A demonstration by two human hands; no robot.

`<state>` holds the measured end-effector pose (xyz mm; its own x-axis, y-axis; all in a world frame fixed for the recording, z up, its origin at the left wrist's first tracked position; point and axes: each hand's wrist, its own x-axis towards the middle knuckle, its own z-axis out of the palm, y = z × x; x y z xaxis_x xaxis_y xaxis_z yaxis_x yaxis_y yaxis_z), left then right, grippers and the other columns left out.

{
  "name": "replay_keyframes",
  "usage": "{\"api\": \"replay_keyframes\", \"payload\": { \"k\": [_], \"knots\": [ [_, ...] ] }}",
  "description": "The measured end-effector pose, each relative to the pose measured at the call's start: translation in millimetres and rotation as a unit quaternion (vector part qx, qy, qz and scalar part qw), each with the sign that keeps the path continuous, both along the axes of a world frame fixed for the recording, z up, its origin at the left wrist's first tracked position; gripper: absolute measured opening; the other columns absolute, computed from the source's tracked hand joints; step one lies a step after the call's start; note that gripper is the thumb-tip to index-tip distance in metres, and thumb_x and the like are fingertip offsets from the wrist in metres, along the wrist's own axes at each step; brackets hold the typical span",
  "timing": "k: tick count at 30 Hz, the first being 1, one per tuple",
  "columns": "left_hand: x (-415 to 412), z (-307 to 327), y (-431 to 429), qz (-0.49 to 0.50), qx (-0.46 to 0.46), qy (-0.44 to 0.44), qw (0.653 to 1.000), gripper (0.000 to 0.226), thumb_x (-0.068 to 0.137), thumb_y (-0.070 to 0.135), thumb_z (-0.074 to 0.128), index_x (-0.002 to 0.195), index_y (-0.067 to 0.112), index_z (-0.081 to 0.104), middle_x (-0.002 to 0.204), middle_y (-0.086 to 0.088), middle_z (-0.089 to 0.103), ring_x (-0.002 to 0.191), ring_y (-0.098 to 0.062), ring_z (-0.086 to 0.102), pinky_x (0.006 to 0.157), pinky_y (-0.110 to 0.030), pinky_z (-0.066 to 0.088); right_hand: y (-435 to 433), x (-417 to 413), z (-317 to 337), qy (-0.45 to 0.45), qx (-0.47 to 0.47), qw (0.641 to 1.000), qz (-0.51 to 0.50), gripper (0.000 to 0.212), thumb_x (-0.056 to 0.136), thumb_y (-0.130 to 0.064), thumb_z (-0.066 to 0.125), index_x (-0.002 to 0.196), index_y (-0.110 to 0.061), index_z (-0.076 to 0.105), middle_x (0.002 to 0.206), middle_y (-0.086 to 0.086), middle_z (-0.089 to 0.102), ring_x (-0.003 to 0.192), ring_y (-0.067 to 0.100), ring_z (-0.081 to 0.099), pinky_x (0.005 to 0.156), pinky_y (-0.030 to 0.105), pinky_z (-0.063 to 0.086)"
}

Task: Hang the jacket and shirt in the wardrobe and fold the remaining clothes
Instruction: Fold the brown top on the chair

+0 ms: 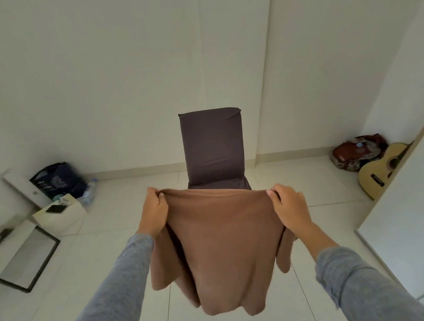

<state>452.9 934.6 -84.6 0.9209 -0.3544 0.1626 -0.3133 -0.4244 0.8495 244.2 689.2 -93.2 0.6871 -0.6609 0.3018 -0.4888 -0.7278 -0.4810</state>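
At lower centre the brown garment (pixel 224 249) hung in mid-air. The left hand (pixel 154 213) and right hand (pixel 292 208) each had fingers (pixel 152 195) pinched on a top corner. Folding seemed barely begun, and no wardrobe or hung clothes showed. Beyond, mid-frame, stood a dark-covered chair (pixel 212 148).

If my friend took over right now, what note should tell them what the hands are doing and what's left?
Left hand: grips one top corner of the brown garment.
Right hand: grips the other top corner.
The garment hangs in the air in front of the dark-covered chair.
Done: cannot tell; no jacket, shirt or folded pile in view.
To do: fold this garment and set it down.
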Motion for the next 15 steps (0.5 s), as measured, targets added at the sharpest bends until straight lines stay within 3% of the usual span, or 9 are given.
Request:
{"api": "replay_keyframes", "payload": {
  "k": [3, 7, 12, 15],
  "knots": [
    [-8.3, -12.1, 5.6, -0.072, 0.038, 0.003, 0.997, 0.001, 0.096, 0.008, 0.039, 0.096, 0.007, 0.039, 0.087, -0.006, 0.048, 0.084, -0.023, 0.049, 0.076, -0.032, 0.037, 4.3, -2.9, -7.4, -0.042, 0.030, 0.995, -0.080, 0.023, 0.098, -0.025, 0.042, 0.082, -0.013, 0.054, 0.083, 0.004, 0.062, 0.081, 0.027, 0.056, 0.082, 0.039, 0.034],
    [-14.0, -27.9, 3.3, -0.139, 0.104, -0.012, 0.985, 0.011, 0.091, 0.009, 0.044, 0.099, 0.009, 0.037, 0.082, -0.003, 0.049, 0.076, -0.018, 0.050, 0.073, -0.034, 0.041, -1.8, -1.1, -12.1, -0.048, 0.042, 0.987, -0.145, 0.019, 0.097, -0.021, 0.044, 0.086, -0.011, 0.056, 0.087, 0.005, 0.062, 0.085, 0.029, 0.056, 0.080, 0.037, 0.031],
    [-0.4, -63.5, -12.7, -0.120, 0.160, -0.037, 0.979, 0.008, 0.085, -0.001, 0.042, 0.087, 0.007, 0.038, 0.078, -0.008, 0.045, 0.068, -0.022, 0.045, 0.065, -0.031, 0.037, -22.2, 7.7, -37.8, -0.002, 0.010, 0.987, -0.162, 0.014, 0.096, -0.018, 0.046, 0.090, -0.013, 0.056, 0.090, 0.005, 0.063, 0.085, 0.028, 0.056, 0.074, 0.034, 0.027],
    [14.5, -86.3, -34.1, -0.103, 0.177, -0.046, 0.978, 0.019, 0.079, -0.011, 0.039, 0.084, 0.008, 0.038, 0.084, -0.008, 0.041, 0.070, -0.022, 0.040, 0.067, -0.031, 0.035, -43.5, 24.4, -56.1, 0.023, 0.016, 0.989, -0.148, 0.011, 0.096, -0.016, 0.046, 0.095, -0.013, 0.057, 0.094, 0.004, 0.061, 0.090, 0.028, 0.055, 0.078, 0.036, 0.031]
  ]
}}
